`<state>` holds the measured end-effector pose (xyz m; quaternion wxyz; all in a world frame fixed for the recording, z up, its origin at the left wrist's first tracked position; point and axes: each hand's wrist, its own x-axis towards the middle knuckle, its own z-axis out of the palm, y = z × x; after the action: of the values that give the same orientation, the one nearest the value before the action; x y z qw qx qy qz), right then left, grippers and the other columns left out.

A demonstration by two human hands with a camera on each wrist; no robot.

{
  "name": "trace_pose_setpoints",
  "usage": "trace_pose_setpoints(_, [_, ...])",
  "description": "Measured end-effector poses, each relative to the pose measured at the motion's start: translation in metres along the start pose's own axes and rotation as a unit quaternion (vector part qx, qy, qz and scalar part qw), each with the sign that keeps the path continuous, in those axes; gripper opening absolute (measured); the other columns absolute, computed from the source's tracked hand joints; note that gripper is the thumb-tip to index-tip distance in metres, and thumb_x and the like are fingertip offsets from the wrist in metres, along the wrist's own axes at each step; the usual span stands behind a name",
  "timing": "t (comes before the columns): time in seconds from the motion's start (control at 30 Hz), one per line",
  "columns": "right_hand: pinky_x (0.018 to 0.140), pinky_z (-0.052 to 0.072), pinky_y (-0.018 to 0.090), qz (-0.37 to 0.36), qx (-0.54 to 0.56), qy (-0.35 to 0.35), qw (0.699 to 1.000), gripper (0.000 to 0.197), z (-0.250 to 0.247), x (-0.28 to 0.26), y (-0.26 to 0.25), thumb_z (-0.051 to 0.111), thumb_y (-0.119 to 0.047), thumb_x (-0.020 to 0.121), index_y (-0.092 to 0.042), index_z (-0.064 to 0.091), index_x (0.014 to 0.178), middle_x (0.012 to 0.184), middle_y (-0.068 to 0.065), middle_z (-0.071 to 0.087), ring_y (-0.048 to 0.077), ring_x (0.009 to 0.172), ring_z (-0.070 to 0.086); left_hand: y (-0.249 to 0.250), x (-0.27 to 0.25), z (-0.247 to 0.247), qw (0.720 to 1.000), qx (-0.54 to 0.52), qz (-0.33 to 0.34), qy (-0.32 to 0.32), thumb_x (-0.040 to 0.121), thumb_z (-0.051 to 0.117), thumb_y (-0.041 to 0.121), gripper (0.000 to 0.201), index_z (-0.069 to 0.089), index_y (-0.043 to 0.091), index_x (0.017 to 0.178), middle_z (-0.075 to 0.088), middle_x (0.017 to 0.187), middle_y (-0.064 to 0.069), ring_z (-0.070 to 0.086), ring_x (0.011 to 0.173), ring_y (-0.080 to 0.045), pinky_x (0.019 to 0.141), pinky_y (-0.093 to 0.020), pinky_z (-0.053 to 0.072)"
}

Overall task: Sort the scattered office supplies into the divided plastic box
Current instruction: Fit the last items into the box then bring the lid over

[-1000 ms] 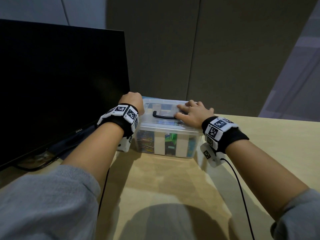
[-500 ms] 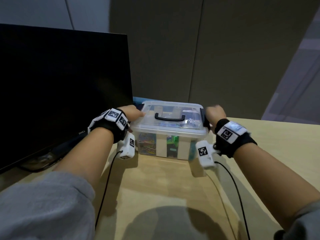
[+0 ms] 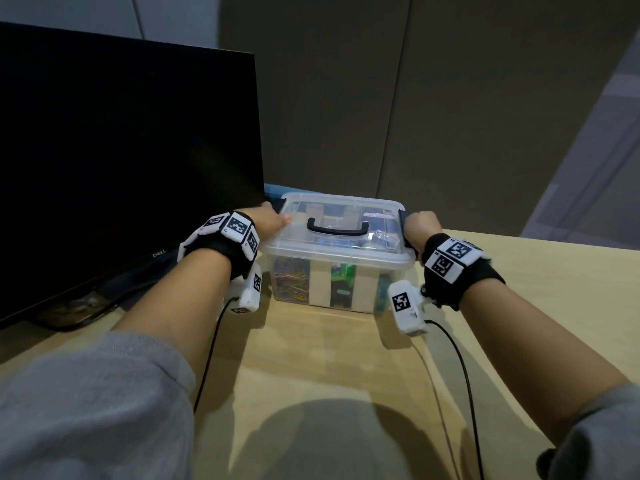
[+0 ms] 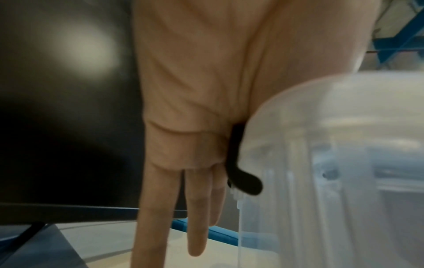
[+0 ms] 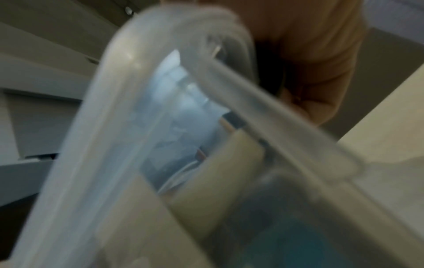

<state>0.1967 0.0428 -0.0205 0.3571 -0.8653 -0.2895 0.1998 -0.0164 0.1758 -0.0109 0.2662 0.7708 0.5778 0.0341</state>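
Note:
A clear plastic box with its lid on and a black handle stands at the back of the desk. Through its wall show coloured paper clips on the left and green items in the middle. My left hand is at the box's left end, thumb on the lid edge. Its straight fingers point down over the black left latch. My right hand is at the right end, fingers curled over the black right latch. The right wrist view is blurred by the lid rim.
A dark monitor stands close to the left of the box, its base on the desk. Something blue lies behind the box. A partition wall rises just behind. Black wrist cables trail toward me.
My right hand left the top of the lid and went to the box's right end, where it now curls over the latch. The left hand stayed at the left end.

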Motion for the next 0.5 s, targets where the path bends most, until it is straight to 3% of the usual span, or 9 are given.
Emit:
trace_pose_setpoints(0.07, [0.098, 0.038, 0.036, 0.000, -0.006, 0.011, 1.000, 0.039, 0.0012, 0.0063, 0.0005, 0.028, -0.003, 0.101, 0.014, 0.046, 0.130, 0.134, 0.029, 0.048, 0.038, 0.124, 0.047, 0.0003, 0.0021, -0.0007, 1.000, 0.011, -0.005, 0.008, 0.100, 0.038, 0.050, 0.068, 0.022, 0.007, 0.151, 0.043, 0.144, -0.020, 0.049, 0.127, -0.033, 0.106, -0.043, 0.042])
trace_pose_setpoints(0.2, [0.084, 0.046, 0.038, -0.031, -0.042, 0.031, 0.998, 0.034, -0.0044, 0.0027, -0.0035, 0.037, -0.020, 0.102, 0.004, 0.057, 0.116, 0.116, 0.021, 0.059, 0.034, 0.096, 0.057, -0.0022, 0.0018, -0.0037, 0.999, 0.033, -0.006, 0.006, 0.099, 0.037, 0.052, 0.070, 0.021, 0.007, 0.151, 0.043, 0.145, -0.019, 0.048, 0.128, -0.033, 0.106, -0.041, 0.040])
trace_pose_setpoints(0.27, [0.086, 0.048, 0.040, -0.050, -0.038, 0.042, 0.997, 0.038, -0.0047, 0.0059, -0.0009, 0.032, -0.028, 0.102, 0.000, 0.051, 0.119, 0.117, 0.020, 0.058, 0.036, 0.100, 0.057, -0.0016, 0.0021, -0.0054, 1.000, 0.014, 0.000, -0.004, 0.101, 0.041, 0.047, 0.062, 0.029, 0.006, 0.146, 0.048, 0.139, -0.018, 0.052, 0.122, -0.033, 0.100, -0.042, 0.046])
trace_pose_setpoints(0.33, [0.089, 0.049, 0.045, -0.059, -0.011, 0.037, 0.997, 0.041, -0.0034, 0.0062, 0.0007, 0.028, -0.031, 0.102, -0.002, 0.046, 0.124, 0.120, 0.021, 0.055, 0.036, 0.104, 0.057, 0.0010, -0.0017, -0.0072, 1.000, -0.014, 0.009, 0.003, 0.102, 0.044, 0.029, 0.039, 0.048, -0.001, 0.126, 0.058, 0.121, -0.019, 0.060, 0.108, -0.033, 0.087, -0.042, 0.052])
trace_pose_setpoints(0.43, [0.091, 0.051, 0.048, -0.048, -0.016, 0.007, 0.999, 0.042, -0.0015, 0.0081, -0.0013, 0.029, -0.030, 0.103, 0.000, 0.048, 0.125, 0.120, 0.021, 0.057, 0.035, 0.104, 0.058, 0.0019, 0.0014, -0.0077, 0.999, 0.019, 0.032, 0.035, 0.100, 0.042, 0.013, 0.032, 0.058, -0.007, 0.120, 0.062, 0.097, -0.014, 0.058, 0.096, -0.030, 0.081, -0.038, 0.047])
trace_pose_setpoints(0.5, [0.092, 0.050, 0.048, -0.038, -0.032, -0.002, 0.999, 0.042, -0.0025, 0.0052, -0.0040, 0.027, -0.028, 0.103, 0.001, 0.047, 0.127, 0.121, 0.021, 0.057, 0.036, 0.106, 0.058, 0.0044, -0.0029, -0.0081, 0.999, 0.026, 0.023, 0.029, 0.101, 0.042, 0.014, 0.032, 0.056, -0.005, 0.124, 0.062, 0.110, -0.015, 0.059, 0.103, -0.030, 0.091, -0.037, 0.048])
